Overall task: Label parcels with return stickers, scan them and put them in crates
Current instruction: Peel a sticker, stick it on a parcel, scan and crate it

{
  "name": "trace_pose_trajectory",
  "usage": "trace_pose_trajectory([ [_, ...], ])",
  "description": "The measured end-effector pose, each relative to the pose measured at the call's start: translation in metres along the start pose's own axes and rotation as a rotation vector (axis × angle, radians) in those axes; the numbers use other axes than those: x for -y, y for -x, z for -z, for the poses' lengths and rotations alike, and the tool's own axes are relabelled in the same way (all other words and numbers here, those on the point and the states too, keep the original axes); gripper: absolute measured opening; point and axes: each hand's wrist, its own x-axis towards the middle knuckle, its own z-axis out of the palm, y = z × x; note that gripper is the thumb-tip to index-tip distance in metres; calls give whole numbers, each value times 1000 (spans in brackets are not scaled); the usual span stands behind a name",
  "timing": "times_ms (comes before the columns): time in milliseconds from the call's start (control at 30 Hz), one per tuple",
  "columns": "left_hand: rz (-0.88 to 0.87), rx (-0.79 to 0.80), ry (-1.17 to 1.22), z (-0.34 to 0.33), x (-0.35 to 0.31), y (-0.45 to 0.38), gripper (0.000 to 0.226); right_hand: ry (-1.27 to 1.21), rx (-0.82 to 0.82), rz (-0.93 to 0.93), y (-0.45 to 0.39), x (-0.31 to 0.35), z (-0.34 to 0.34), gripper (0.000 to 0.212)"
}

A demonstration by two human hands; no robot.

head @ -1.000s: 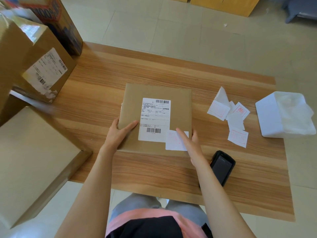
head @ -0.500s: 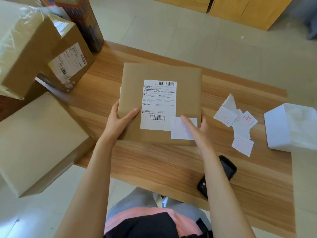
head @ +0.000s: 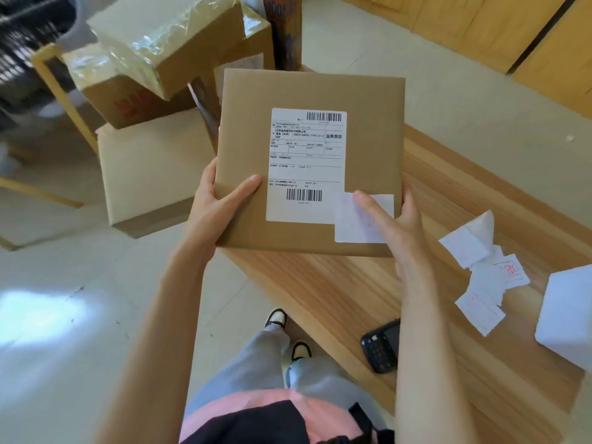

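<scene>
A flat brown parcel (head: pixel 246 123) with a white shipping label (head: pixel 304 165) is held up above the table's left end. A white return sticker (head: pixel 352 230) with faint red print lies over the label's lower right corner. My left hand (head: pixel 217 206) grips the parcel's left edge, thumb on top. My right hand (head: pixel 397 225) grips the right edge, thumb pressed on the sticker. A black handheld scanner (head: pixel 382 346) lies on the wooden table (head: pixel 448 363) near its front edge. Loose return stickers (head: pixel 490 277) lie to the right.
Several cardboard boxes (head: pixel 153 174) are stacked at the left, some wrapped in tape (head: pixel 166 46), beside a yellow frame (head: pixel 67 100). A white foam box (head: pixel 567 315) sits at the table's right edge. Wooden cabinets (head: pixel 480 30) stand behind. My legs and shoes (head: pixel 288 334) are below.
Both hands have lifted the parcel off the table and carried it to the left, toward the stacked boxes. My view has swung left with it.
</scene>
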Motion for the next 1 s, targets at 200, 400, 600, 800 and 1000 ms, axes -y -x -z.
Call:
trace_pose_trajectory([
  [200, 17, -240, 65, 47, 20, 45, 61, 30, 210, 47, 11, 9, -41, 59],
  [400, 42, -428, 153, 104, 30, 86, 60, 80, 424, 97, 27, 25, -105, 65],
  [600, 67, -537, 249, 160, 39, 110, 63, 113, 567, 146, 45, 40, -167, 67],
  [800, 54, -631, 309, 235, 52, 115, 60, 188, 661, 112, 58, 47, -252, 104],
  [1000, 50, -699, 348, 332, 67, 103, 59, 198, 729, 137, 81, 58, -359, 86],
])
